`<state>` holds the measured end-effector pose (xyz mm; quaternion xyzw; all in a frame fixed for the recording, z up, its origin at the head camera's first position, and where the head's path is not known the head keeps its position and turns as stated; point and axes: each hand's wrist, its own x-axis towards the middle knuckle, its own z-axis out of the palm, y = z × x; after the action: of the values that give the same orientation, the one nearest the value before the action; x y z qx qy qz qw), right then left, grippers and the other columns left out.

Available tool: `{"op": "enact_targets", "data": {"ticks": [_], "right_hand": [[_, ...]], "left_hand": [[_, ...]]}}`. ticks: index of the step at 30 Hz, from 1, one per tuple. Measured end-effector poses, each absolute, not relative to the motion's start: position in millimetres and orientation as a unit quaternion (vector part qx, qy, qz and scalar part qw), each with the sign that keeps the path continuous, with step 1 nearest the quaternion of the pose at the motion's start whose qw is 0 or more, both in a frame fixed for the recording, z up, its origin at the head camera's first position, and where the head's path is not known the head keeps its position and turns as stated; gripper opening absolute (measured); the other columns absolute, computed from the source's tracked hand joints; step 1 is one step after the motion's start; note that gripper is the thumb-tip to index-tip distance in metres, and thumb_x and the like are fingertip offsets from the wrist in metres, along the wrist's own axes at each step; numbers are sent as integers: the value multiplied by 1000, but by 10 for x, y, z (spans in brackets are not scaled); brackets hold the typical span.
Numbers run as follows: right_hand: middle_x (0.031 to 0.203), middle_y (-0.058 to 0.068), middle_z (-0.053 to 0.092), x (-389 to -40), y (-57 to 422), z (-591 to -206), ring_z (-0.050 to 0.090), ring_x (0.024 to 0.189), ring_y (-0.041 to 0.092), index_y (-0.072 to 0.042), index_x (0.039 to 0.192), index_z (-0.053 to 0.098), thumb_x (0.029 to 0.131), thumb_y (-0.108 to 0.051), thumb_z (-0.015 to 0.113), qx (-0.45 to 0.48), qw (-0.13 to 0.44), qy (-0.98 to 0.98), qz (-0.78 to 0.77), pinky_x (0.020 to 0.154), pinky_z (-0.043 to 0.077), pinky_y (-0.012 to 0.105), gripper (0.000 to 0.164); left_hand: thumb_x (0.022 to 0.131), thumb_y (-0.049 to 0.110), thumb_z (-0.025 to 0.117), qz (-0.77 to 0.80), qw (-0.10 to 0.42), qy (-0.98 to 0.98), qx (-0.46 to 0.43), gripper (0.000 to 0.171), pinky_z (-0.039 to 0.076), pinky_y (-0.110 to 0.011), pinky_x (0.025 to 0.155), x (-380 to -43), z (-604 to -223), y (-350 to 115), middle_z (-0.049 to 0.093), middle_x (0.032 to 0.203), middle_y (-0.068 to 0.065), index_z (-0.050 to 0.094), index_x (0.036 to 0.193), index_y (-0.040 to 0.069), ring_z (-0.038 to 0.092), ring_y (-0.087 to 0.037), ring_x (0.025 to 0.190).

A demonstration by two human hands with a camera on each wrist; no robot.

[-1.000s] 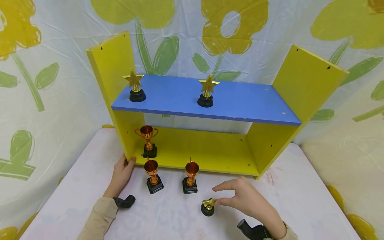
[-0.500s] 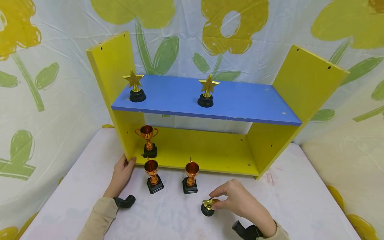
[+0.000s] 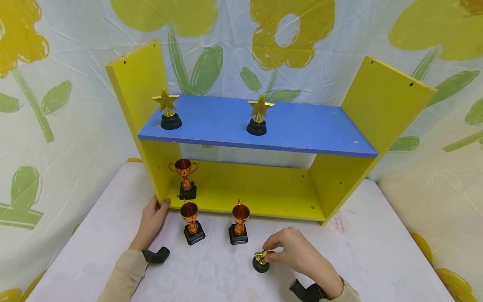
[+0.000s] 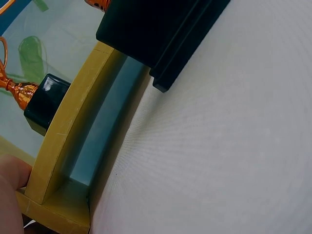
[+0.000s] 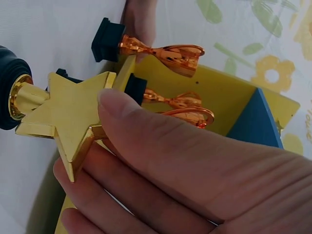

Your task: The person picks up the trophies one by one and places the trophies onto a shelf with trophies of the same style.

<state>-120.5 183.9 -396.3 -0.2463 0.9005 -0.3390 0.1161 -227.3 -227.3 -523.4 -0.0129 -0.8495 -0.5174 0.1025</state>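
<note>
My right hand (image 3: 298, 253) pinches a gold star trophy (image 3: 260, 266) by its star, thumb on one face and fingers behind. The trophy's round black base stands on the table; in the right wrist view the gold star (image 5: 73, 109) lies close under the thumb. With my left hand (image 3: 152, 216) I grip the lower left corner of a yellow and blue shelf (image 3: 249, 188), the thumb (image 4: 14, 173) at its front. Two copper cup trophies stand in front of the shelf, one near the left hand (image 3: 193, 228), the other cup trophy (image 3: 239, 226) farther right.
A copper cup trophy (image 3: 186, 180) stands at the left of the lower yellow board. On the blue board (image 3: 309, 130) are a star trophy (image 3: 168, 110) at the left and another star trophy (image 3: 258, 115) near the middle. Flowered cloth (image 3: 226, 25) hangs behind.
My right hand has moved left onto the star trophy and its thumb and fingers have closed on the star. The left hand stays at the shelf corner. The head view has shifted slightly.
</note>
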Motion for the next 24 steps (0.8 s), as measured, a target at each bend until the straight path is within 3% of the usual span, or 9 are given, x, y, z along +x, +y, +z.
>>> {"op": "enact_targets", "data": {"ticks": [24], "right_hand": [[82,-10,73,-1219,1831,-3997,67,78,6,-14,84,78,79,-5,81,-253,107,904,-328,72,58,38,10]], "left_hand": [[104,38,48,-516,100,-850,-12,57,31,-54,112,-2271,-5255,-2279,45,148,-20,39,148,3,40,-35,137]]}}
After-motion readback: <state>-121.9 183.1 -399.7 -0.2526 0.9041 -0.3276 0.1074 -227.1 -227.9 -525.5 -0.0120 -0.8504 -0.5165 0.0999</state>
